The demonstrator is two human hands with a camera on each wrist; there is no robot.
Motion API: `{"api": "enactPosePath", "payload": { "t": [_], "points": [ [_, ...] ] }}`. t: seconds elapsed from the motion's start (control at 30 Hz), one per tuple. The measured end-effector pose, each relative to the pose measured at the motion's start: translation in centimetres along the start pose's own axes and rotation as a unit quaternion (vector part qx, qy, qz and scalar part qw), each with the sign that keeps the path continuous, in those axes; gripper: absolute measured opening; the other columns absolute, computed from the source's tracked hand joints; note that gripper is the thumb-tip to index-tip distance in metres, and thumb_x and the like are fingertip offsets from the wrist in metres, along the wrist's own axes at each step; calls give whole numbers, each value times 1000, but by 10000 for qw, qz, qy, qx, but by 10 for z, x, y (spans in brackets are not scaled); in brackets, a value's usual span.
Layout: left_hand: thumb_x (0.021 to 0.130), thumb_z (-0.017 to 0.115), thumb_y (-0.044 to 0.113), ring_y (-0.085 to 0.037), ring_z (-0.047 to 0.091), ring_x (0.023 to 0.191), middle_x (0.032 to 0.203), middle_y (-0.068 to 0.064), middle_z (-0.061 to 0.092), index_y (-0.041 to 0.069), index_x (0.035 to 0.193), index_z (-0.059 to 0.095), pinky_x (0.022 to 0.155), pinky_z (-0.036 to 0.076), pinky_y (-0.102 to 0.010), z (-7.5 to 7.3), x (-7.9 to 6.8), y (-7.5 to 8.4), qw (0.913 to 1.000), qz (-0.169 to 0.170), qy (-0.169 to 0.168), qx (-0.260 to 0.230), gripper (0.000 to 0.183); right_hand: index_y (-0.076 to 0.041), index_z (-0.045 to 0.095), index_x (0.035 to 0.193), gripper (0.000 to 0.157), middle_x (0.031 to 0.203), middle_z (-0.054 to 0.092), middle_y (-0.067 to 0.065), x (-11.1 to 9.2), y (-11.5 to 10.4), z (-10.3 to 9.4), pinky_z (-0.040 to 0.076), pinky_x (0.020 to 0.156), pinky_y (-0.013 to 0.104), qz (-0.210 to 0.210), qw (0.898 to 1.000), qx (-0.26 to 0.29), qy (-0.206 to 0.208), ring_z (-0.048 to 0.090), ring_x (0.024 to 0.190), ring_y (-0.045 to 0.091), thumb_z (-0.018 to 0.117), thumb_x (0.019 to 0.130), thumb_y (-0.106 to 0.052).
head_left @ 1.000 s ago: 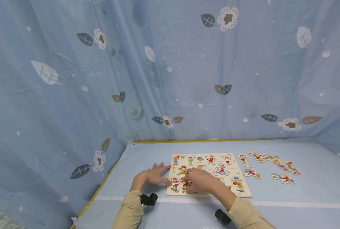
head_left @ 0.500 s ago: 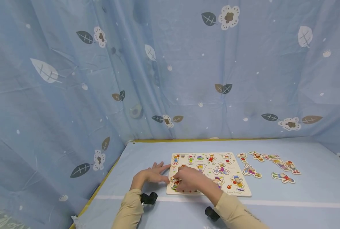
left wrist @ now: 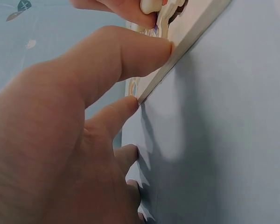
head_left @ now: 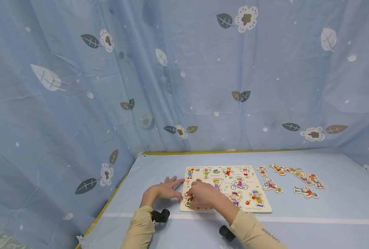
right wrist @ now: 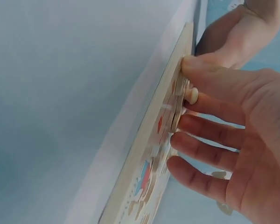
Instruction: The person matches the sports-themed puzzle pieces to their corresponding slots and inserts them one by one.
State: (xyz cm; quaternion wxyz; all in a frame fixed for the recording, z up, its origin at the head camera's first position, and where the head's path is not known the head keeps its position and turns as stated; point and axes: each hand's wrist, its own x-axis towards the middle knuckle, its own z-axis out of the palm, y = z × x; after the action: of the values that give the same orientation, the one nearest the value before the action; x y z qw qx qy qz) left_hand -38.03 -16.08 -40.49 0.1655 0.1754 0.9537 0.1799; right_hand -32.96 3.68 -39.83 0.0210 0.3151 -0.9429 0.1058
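Note:
A wooden knob puzzle board [head_left: 266,206] with printed sports figures lies on the table. My left hand [head_left: 163,191] is spread at its left side. In the left wrist view, the thumb [left wrist: 149,53] and index fingertip meet the board's edge. My right hand [head_left: 204,194] reaches over the lower left corner and pinches a puzzle piece [left wrist: 164,21]. The right wrist view shows the thumb at the piece's edge and the index finger behind its pale knob [right wrist: 192,96]. The other right fingers stretch along the board's face. Most of this piece's picture is hidden by the hand.
Several loose figure pieces lie right of the board, among them a cyclist piece [head_left: 272,185] and a figure piece [head_left: 305,192] nearer the front. A patterned blue curtain [head_left: 203,86] hangs behind the table [head_left: 333,204].
My right hand has moved left along the board's lower part to the corner piece, uncovering figures to its right. The left hand keeps its place at the board's edge.

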Motion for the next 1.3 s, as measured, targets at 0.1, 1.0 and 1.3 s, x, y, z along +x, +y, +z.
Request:
{"api": "enactPosePath", "payload": {
  "t": [0.1, 1.0, 1.3],
  "points": [
    [79, 68, 45, -46, 7, 150, 163, -17, 20, 24, 153, 38, 117, 12, -66, 0, 1, -1, 10000, 57, -1, 16, 83, -16, 77, 99, 24, 84, 56, -7, -1, -2, 1, 42, 60, 26, 33, 9998, -167, 36, 46, 69, 8, 81, 76, -23],
    [75, 67, 47, -47, 6, 149, 163, -17, 20, 27, 153, 38, 117, 11, -66, 2, 2, 0, 10000, 54, 65, 30, 86, -15, 72, 114, 33, 102, 65, 2, -6, -16, 9, 55, 77, 44, 457, 9959, -760, 183, 62, 95, 20, 75, 83, -28],
    [77, 68, 46, -47, 7, 149, 163, -18, 20, 26, 153, 38, 117, 11, -67, 3, 3, -2, 9999, -15, 90, 78, 85, -19, 69, 121, 34, 116, 65, 3, -24, -6, -12, 52, 86, 55, 125, 9971, -441, 612, 60, 114, 25, 73, 88, -26]
  ]
}}
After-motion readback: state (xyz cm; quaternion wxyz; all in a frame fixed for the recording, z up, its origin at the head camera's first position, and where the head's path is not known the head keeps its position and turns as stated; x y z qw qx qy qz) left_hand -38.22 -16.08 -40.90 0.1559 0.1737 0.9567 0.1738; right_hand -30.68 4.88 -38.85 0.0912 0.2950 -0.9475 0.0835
